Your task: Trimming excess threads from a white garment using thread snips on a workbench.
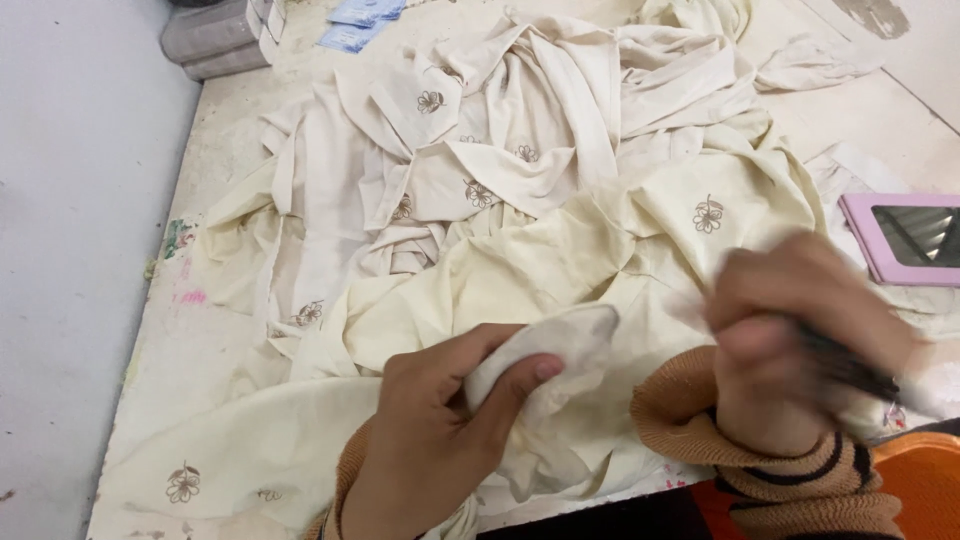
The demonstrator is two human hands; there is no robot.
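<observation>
Seen from the head camera, the left hand (430, 420) is pinching a bunched fold of cream woven cloth (560, 345) between thumb and fingers, the grip closed narrowly on the fabric so that a rounded wad is sticking out just past the thumb tip. That fold is part of a large heap of cream cloth pieces (520, 170) that is spreading up and away from the grip across the worn, paint-flecked pale worktable (225, 130); small brown embroidered flower motifs (708, 215) are showing here and there on the pieces. To the right of the pinched fold, near it but apart from it, the right hand (800, 340) is blurring with motion; its fingers are curling closed around a thin dark tool (845, 368), whose kind cannot be told from the blur, and the tool's outer end is lying over the cloth at the table's near edge. A brown knitted sleeve cuff with dark stripes (770, 470) is covering the right wrist. Beyond the right hand, a flat pink-framed rectangular object with a dark panel (905, 240) is lying on the table. Well away from both grips, at the far left corner, grey rectangular blocks (215, 35) are sitting beside small pale blue packets (360, 20).
</observation>
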